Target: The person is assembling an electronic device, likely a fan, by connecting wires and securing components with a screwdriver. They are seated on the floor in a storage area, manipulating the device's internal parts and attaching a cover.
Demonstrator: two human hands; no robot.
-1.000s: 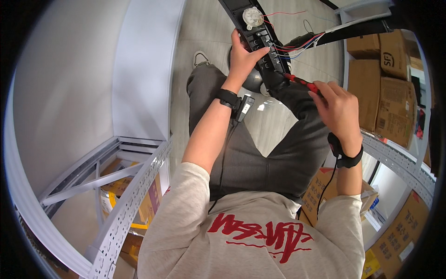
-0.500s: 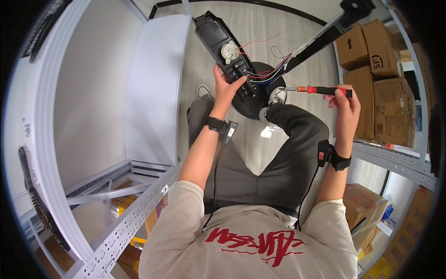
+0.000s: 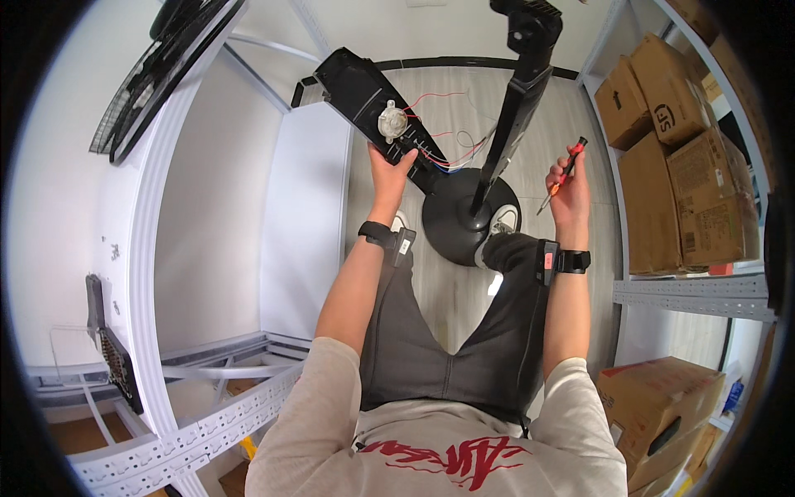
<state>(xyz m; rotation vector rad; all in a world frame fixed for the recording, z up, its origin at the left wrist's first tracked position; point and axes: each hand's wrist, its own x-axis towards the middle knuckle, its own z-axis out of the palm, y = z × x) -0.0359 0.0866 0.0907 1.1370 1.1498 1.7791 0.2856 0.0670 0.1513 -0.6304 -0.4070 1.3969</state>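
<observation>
My left hand [image 3: 387, 184] is closed on the lower part of a long black plastic housing [image 3: 351, 93], thumb on its inner side. A pale round motor [image 3: 392, 122] is fitted in the housing's open face. Thin red, white and blue wires [image 3: 432, 157] run from there toward a black stand pole [image 3: 515, 103], which rises from a round black base [image 3: 451, 222] on the floor. Off to the right, apart from the housing, my right hand [image 3: 571, 203] grips a red-and-black screwdriver [image 3: 567, 171]. Its shaft slants down to the left, touching nothing.
Cardboard boxes [image 3: 650, 199] fill a metal shelf at the right, with another box [image 3: 658, 398] lower down. On the left stand a white panel [image 3: 306, 199] and a perforated metal frame [image 3: 224, 422]. A black wire grille [image 3: 157, 91] is at the upper left. My shoe [image 3: 503, 220] is by the base.
The screwdriver has swung from nearly level to a steep slant, its tip now pointing down-left. My view has shifted, and the pole looks more upright. My left hand keeps hold of the housing.
</observation>
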